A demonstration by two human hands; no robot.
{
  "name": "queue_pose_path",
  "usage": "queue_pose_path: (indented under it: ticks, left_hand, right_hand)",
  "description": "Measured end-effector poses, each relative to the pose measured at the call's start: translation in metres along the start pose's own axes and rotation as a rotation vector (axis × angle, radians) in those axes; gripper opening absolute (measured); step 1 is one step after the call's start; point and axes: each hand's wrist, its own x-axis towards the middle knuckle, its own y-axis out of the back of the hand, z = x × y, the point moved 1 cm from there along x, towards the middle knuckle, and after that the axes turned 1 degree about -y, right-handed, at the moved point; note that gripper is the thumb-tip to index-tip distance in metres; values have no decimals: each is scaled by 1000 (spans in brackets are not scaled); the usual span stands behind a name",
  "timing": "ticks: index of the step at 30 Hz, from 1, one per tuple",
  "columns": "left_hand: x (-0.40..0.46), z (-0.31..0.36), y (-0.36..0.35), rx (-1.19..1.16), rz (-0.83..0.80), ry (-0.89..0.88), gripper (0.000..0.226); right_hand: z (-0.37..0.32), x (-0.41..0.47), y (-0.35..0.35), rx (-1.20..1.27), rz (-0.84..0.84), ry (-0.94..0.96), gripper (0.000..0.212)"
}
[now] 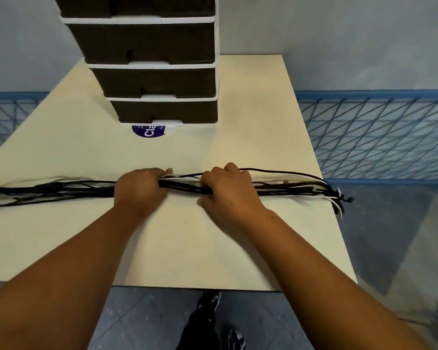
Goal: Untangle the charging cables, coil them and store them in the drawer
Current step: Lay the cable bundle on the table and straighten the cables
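Mid-frame, our left hand (139, 190) and right hand (228, 190) curl round the cables (283, 185); untangling begins, next separating one strand.

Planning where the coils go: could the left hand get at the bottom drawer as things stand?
Probably yes. Bare table lies between the left hand and the bottom drawer, nothing blocking; but its grip is around the cable bundle, so it must let go first.

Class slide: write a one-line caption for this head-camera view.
Both hands, left hand and right hand, grip a cable bundle before closed drawers.
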Motion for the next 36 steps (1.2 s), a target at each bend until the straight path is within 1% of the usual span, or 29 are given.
queue_pose_path:
  ticks: [2, 5, 7, 10, 12, 14, 15, 18, 19, 20, 21, 23, 24, 25, 26, 29, 30, 32, 35, 36]
  left_hand:
    - [0, 0, 1, -1, -2, 5, 38]
    - [1, -1, 0, -9, -8, 12, 39]
    - [1, -2, -1, -17, -4, 15, 36]
    - [1, -2, 0, -26, -5, 11, 27]
    - [1, -2, 1, -32, -15, 10, 27]
    - [1, -2, 1, -28, -22, 19, 33]
    - [2, -2, 1, -24, -22, 22, 37]
    - [1, -2, 1, -17, -14, 22, 42]
    - [1, -3, 0, -19, -15, 23, 42]
    - [1, -3, 1, -22, -16, 21, 42]
    - [1, -3, 1, -24, -17, 20, 41]
    - [1, -3, 0, -21, -14, 9, 37]
    - [1, -3, 0, -20, -12, 6, 34]
    - [2, -3, 0, -21, -10, 3, 33]
    - [1, -2, 0, -20, -6, 0, 32]
    - [1, -3, 0, -22, 3, -2, 31]
    - [1, -3, 0, -25, 1, -3, 31]
    - [0, -3, 1, -32, -9, -3, 31]
    - [0, -2, 2, -35, -23, 2, 31]
    - [0, -2, 2, -39, -25, 4, 32]
  right_hand:
    - [3, 1, -6, -90, 25, 6, 19]
    - [21, 0, 7, -180, -39, -14, 25]
    - [47, -1, 28, -231, -130, -103, 31]
    - [89, -12, 58, -167, -219, -242, 32]
    - [111, -22, 70, -185, -206, -278, 30]
    - [128, -34, 80, -249, -162, -333, 27]
    - [136, -40, 85, -241, -123, -378, 26]
    - [154, -56, 94, -88, -4, -483, 26]
    - [159, -60, 93, -64, -17, -496, 27]
    - [164, -64, 93, -52, -75, -523, 26]
    - [167, -67, 91, -46, -166, -564, 28]
    - [171, -75, 91, -46, -371, -656, 57]
    - [170, -77, 94, -18, -411, -669, 67]
    - [167, -77, 98, 26, -397, -644, 71]
    - [158, -74, 102, 79, -340, -593, 69]
    - [110, -49, 101, 177, -44, -354, 53]
    - [87, -38, 96, 207, 20, -274, 48]
    - [49, -13, 74, 221, 33, -148, 44]
    - [13, 15, 33, 116, -79, -79, 44]
    - [7, 20, 23, 74, -108, -66, 41]
